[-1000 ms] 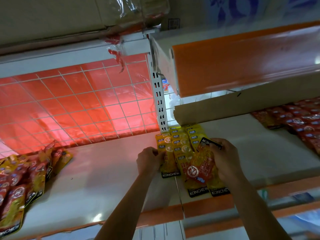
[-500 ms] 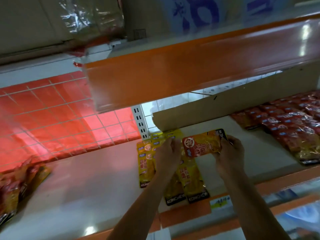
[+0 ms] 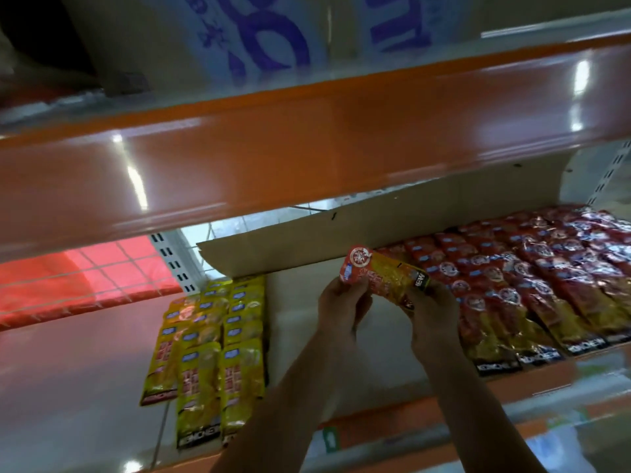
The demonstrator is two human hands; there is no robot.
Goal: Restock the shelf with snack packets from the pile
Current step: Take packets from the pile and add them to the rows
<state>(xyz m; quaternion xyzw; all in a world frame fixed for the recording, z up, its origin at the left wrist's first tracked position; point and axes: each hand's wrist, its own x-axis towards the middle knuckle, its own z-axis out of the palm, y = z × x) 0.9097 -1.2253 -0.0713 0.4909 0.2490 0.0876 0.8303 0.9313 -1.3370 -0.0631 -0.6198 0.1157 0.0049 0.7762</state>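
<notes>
Inspection of the shelf (image 3: pixel 293 302), taken from beside the person.

**Hands.** The person is holding one red-and-yellow snack packet (image 3: pixel 382 278) in both hands, raised over the middle of the shelf. The left hand (image 3: pixel 341 302) is pinching the packet's red end, with the fingers curled round it. The right hand (image 3: pixel 433 315) is gripping the opposite end, by the black "NEW" flash. The packet is lying crosswise between them, clear of the shelf surface and just beside the leftmost column of red packets.

**Stock in place.**
- A large block of red packets (image 3: pixel 532 274) is occupying the right part of the shelf. Its overlapping columns are running from the front edge back to the cardboard strip (image 3: pixel 341 230) along the rear edge.
- A smaller block of yellow packets (image 3: pixel 211 336) is sitting left of centre and reaching the front edge. It is in three columns, as far as the blur lets me judge.
- Open shelf surface is showing between the two blocks, and again left of the yellow block, in front of the red mesh backing (image 3: pixel 102 268).

**Assessment.** The restocking is partly done. The held packet matches the red block in colour, so I judge it is heading for that side or the gap next to it. The open stretches are awaiting stock. The pile is not in view, so the amount left to bring cannot be judged.
</notes>
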